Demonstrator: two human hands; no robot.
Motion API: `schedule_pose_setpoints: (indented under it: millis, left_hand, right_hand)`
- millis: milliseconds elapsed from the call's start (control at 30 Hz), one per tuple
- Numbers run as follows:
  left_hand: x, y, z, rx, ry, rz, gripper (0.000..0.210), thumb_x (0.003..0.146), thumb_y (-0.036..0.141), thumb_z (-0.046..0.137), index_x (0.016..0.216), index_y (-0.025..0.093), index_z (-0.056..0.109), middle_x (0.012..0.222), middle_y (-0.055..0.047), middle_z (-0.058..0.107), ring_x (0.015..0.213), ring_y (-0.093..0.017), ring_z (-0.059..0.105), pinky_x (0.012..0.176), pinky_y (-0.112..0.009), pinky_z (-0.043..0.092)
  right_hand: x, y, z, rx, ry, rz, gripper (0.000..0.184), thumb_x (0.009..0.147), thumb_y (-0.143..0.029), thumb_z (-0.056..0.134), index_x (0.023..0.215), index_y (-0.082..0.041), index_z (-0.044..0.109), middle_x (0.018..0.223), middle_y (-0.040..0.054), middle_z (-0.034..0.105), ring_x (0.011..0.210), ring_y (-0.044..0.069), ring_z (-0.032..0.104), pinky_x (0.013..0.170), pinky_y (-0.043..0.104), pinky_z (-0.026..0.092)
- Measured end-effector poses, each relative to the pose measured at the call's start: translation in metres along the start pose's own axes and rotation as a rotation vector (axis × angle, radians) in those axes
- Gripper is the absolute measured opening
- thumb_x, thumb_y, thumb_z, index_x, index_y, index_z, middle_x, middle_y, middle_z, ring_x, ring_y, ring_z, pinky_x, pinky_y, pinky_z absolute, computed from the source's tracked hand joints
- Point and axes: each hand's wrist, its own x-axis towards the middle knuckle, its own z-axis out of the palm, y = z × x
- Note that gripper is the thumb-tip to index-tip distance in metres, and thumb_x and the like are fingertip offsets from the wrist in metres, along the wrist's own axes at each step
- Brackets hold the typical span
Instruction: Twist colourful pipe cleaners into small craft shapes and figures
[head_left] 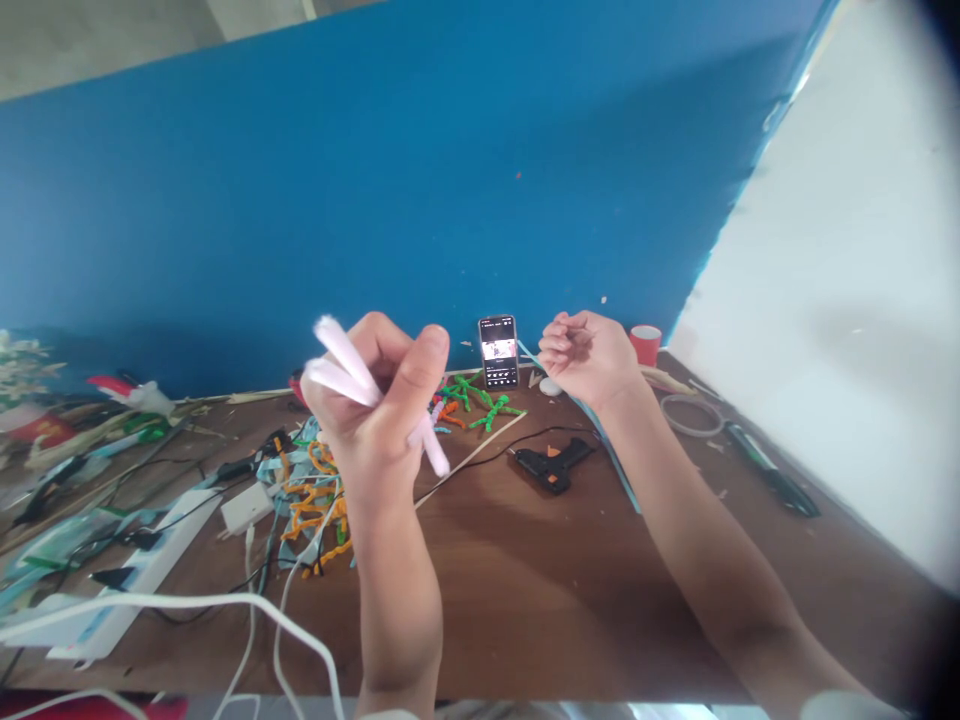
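My left hand [379,400] is raised above the brown table [525,580] and closed around pale pink pipe cleaners [341,362]. Their fuzzy ends stick out above the fist to the left, and one end pokes out below near the wrist. My right hand [589,355] is held up to the right with fingers curled, pinching a thin light-blue strip [611,455] that runs down along my forearm. Both hands are apart from each other.
A phone [499,351] stands against the blue wall. A black glue gun [553,465] lies near green [480,398] and orange pipe cleaners [315,505]. A red cup [646,343], a tape roll [694,415], a power strip [142,570] and white cables [225,605] crowd the table.
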Motion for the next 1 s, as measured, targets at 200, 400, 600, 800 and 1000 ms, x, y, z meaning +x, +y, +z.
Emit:
schedule_pose_setpoints:
  millis: [200,400,600,800,1000]
  left_hand:
    - [0.0012,-0.0062,0.0011,-0.038,0.037,0.086,0.05,0.082,0.034,0.079,0.051,0.017,0.043,0.041,0.008,0.031,0.035,-0.002,0.028,0.038,-0.027,0.012]
    - [0.0,-0.0042,0.0003,0.002,0.024,0.054,0.052,0.083,0.036,0.077,0.052,0.015,0.041,0.044,0.006,0.031,0.036,0.0,0.03,0.041,-0.026,0.012]
    - [-0.0007,-0.0052,-0.0007,-0.002,0.026,0.051,0.051,0.084,0.029,0.075,0.052,0.015,0.039,0.044,0.006,0.03,0.036,0.0,0.032,0.04,-0.026,0.013]
    - [0.0028,-0.0095,-0.0003,-0.157,0.004,-0.016,0.043,0.081,0.029,0.079,0.056,0.018,0.046,0.043,0.008,0.032,0.032,-0.001,0.026,0.034,-0.025,0.012]
    - [0.0032,-0.0029,-0.0022,-0.25,-0.076,-0.141,0.036,0.084,0.024,0.075,0.058,0.019,0.051,0.041,0.008,0.036,0.033,-0.004,0.028,0.034,-0.024,0.018]
  right_hand:
    - [0.001,-0.0009,-0.0016,0.008,-0.006,-0.013,0.017,0.064,-0.007,0.052,0.072,-0.02,0.044,0.057,-0.004,0.043,0.047,0.006,0.034,0.045,0.019,0.027]
    - [-0.0012,0.0003,0.0008,0.021,0.007,-0.028,0.019,0.063,-0.006,0.051,0.072,-0.02,0.043,0.056,-0.0048,0.042,0.046,0.006,0.035,0.044,0.019,0.026]
    - [0.0002,-0.0024,-0.001,0.013,0.095,-0.108,0.016,0.073,-0.009,0.055,0.072,-0.021,0.045,0.055,-0.0062,0.041,0.045,0.005,0.034,0.042,0.02,0.025]
    - [0.0023,0.0005,-0.0021,-0.032,0.078,-0.114,0.023,0.076,-0.008,0.062,0.071,-0.02,0.043,0.057,-0.0078,0.04,0.043,0.003,0.031,0.042,0.019,0.022]
    - [-0.0002,0.0022,0.001,-0.021,0.082,-0.114,0.024,0.074,-0.006,0.059,0.068,-0.02,0.041,0.054,-0.0081,0.037,0.044,0.003,0.029,0.042,0.02,0.022]
